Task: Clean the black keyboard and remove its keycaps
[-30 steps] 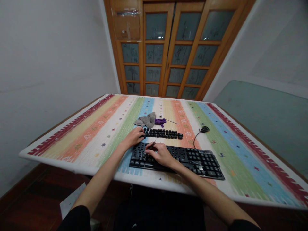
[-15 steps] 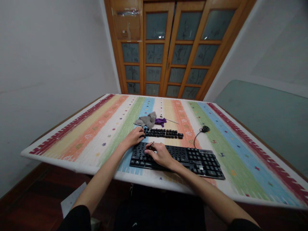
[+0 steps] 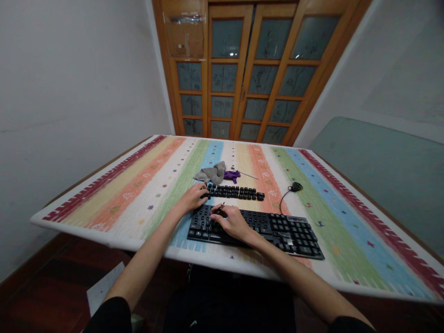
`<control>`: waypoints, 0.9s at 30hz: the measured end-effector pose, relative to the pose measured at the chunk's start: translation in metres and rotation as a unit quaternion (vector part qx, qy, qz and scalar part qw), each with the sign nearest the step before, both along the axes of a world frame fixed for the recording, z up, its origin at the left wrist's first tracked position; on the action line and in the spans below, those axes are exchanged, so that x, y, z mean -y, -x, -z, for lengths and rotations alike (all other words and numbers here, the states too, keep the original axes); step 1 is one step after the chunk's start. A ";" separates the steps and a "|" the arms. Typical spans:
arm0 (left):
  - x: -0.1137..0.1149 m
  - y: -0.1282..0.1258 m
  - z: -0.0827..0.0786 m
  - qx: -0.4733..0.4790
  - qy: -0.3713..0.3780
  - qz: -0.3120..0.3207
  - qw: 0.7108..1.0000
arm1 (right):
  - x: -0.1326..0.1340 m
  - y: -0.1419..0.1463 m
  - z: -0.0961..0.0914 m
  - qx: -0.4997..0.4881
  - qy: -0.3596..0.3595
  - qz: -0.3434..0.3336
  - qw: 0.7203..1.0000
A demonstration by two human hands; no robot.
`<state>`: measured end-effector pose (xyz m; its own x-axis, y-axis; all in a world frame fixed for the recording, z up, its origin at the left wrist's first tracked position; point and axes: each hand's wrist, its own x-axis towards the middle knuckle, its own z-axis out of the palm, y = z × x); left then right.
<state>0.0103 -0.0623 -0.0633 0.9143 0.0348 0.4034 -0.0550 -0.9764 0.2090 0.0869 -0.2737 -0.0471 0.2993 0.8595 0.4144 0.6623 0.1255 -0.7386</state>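
On the table lies a black keyboard, many of its key positions stripped of their caps. Loose black keycaps form rows just behind it. My left hand is at the left end of these rows, its thumb and fingers closed around a keycap there. Over the left part of the keyboard, my right hand is closed on a small slim dark tool, whose end sticks up past the fingers. The palm hides the rest of this tool and some keys below it.
Behind the keycaps lie a grey cloth, a purple cloth and a thin rod. The keyboard's coiled cable rests at the back right. A striped tablecloth covers the table. Wooden doors stand beyond.
My right hand has shifted very slightly to the right and up over the keyboard, with the small tool still in it. My left hand stays at the keycap rows.
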 end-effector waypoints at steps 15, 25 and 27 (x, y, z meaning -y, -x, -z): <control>0.050 0.071 -0.006 -0.023 0.174 0.037 0.984 | 0.002 0.010 0.000 0.019 0.000 0.011 1.000; 0.056 0.075 -0.006 -0.037 0.177 0.030 0.983 | -0.004 0.010 -0.014 0.063 0.055 -0.027 0.996; 0.056 0.075 -0.006 -0.038 0.176 0.030 0.983 | -0.004 0.012 -0.012 0.082 0.056 -0.027 0.995</control>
